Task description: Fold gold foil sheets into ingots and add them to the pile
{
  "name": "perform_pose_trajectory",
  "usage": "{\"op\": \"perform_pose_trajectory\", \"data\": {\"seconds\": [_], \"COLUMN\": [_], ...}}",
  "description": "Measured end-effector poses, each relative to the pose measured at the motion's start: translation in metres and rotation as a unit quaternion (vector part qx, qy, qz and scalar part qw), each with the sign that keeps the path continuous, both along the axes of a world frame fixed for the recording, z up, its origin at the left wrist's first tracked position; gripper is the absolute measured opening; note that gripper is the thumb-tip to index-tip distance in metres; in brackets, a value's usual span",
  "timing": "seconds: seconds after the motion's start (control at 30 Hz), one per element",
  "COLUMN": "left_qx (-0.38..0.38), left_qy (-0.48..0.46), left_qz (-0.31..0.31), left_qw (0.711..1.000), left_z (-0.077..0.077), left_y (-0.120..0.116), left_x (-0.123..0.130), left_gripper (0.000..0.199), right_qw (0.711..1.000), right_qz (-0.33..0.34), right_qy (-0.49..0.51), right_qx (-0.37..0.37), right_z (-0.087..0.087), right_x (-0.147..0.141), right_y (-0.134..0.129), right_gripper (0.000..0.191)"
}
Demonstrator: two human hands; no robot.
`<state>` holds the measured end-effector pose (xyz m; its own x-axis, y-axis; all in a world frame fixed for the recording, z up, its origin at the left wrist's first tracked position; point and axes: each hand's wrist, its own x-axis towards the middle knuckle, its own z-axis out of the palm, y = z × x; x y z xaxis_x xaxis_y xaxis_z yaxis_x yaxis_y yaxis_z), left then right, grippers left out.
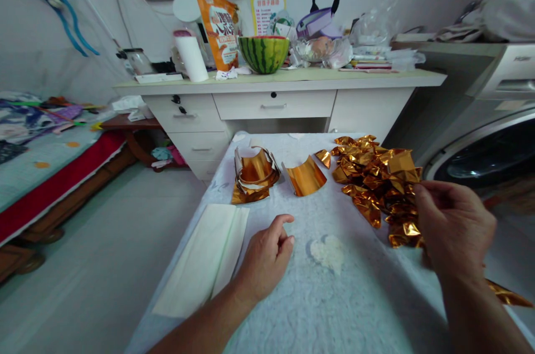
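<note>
My right hand [457,226] is at the right of the frame, thumb and forefinger drawn together at the near-right edge of a heap of folded gold pieces [368,170]. The fingertips meet the foil's edge there, but I cannot tell whether they pinch a piece or merely touch one. My left hand [265,259] is just below the middle of the frame, over the pale tablecloth [346,309], fingers loosely curled, with nothing between thumb and forefinger.

For good work at the heap, I judge a light touch best: fingertips only, on a folded edge, since the foil looks thin and a hard squeeze could crush the hollow shape. I should lower and lift my wrist straight, because a sideways sweep could tumble pieces off the table's right side. One gold piece [512,294] lies at the lower right, close by my right forearm, so that elbow wants care.

My left hand is well placed near the curved gold sheet [307,177], which lies upper centre, apart from the heap. Left of it sits the stack of gold sheets [256,170]; a single sheet is best taken by its edge, without creasing it.
</note>
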<state>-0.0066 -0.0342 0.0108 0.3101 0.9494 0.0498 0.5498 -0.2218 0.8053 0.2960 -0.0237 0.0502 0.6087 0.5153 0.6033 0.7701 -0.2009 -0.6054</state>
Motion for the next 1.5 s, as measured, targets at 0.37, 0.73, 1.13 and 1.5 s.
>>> {"op": "perform_pose_trajectory", "data": {"seconds": [0.37,0.73,1.13,1.5], "left_qx": [-0.012,-0.01,0.0,0.019], "left_qy": [0.02,0.042,0.052,0.053], "left_qz": [-0.013,-0.023,-0.031,-0.038], "left_qw": [1.0,0.999,0.998,0.998], "left_z": [-0.002,-0.001,-0.001,-0.005], "left_y": [-0.002,-0.002,-0.001,-0.001], "left_x": [0.002,0.002,0.002,0.002], "left_gripper": [0.027,0.023,0.022,0.022], "right_qw": [0.995,0.989,0.919,0.913], "right_qz": [-0.052,-0.048,0.344,0.344], "right_qy": [0.079,-0.136,-0.174,-0.098], "right_qx": [-0.042,-0.03,-0.087,-0.195], "right_z": [0.005,0.001,-0.04,-0.036], "right_x": [0.009,0.006,-0.072,-0.07], "right_y": [0.014,0.011,0.008,0.046], "right_gripper": [0.026,0.029,0.011,0.015]}}
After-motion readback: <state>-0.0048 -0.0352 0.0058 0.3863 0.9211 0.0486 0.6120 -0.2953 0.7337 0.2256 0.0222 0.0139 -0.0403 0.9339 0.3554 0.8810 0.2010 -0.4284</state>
